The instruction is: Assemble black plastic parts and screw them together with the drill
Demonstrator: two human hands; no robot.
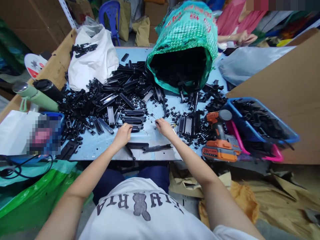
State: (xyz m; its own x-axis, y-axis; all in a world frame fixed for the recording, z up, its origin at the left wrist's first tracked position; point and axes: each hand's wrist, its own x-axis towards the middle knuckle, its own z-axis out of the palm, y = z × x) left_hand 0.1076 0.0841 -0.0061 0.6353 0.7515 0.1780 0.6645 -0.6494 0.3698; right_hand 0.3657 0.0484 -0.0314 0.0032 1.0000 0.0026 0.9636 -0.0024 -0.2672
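My left hand [124, 134] is curled closed at the left end of a black plastic bar [137, 128], the nearest of a short stack of similar bars [133, 119]. My right hand [164, 127] is to the right of it with thumb and fingers pinched together. A small dark piece shows at those fingertips, too small to name. Between my forearms, by the table's near edge, lie a flat black bar [138, 145] and a longer black arm-like part [157, 148]. Loose screws and small black pieces [172, 115] are scattered just beyond my right hand.
Black parts [100, 96] heap across the left of the blue table. A green woven sack [187, 40] opens toward me. On the right are an orange cordless drill [220, 140] and a blue basket [265, 123] of parts. Another person's hands [246, 38] show behind the sack.
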